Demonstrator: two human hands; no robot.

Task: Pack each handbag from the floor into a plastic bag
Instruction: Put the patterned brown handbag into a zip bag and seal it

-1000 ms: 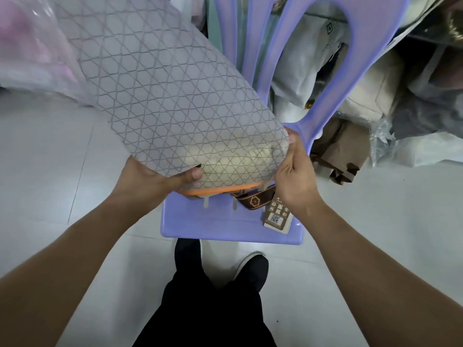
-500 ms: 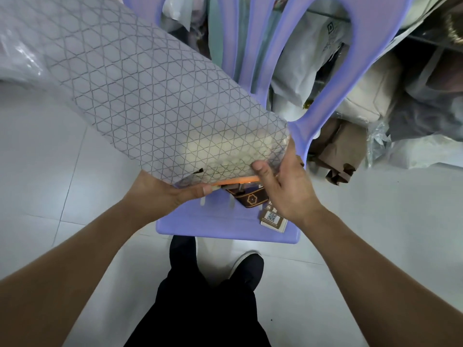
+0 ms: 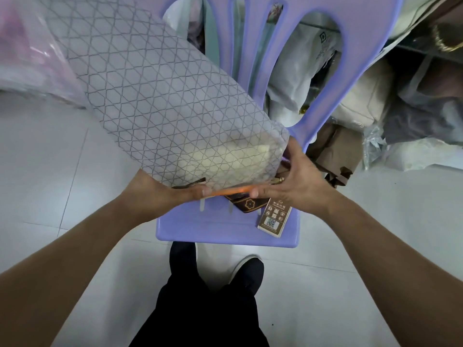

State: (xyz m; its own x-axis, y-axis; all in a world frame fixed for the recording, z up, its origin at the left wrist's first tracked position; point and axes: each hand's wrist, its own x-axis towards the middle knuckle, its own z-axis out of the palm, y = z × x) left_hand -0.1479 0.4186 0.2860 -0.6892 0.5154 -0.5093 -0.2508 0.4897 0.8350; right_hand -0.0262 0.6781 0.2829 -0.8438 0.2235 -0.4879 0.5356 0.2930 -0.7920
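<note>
A: Hands: left hand, right hand?
B: Both pinch the orange-edged mouth of the plastic bag.
A: The handbag?
B: Cream, dim inside the lattice-printed film, above the chair seat; brown strap and tag hang out at the mouth's 5 o'clock.

A purple chair on the tiled floor bears a tag and strap.

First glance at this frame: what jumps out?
The hexagon-patterned plastic bag fills the upper left, tilted over a purple chair, a cream handbag showing through near its orange-edged mouth. The left hand and right hand grip that mouth at centre. A brown strap and paper tag hang out over the seat.
</note>
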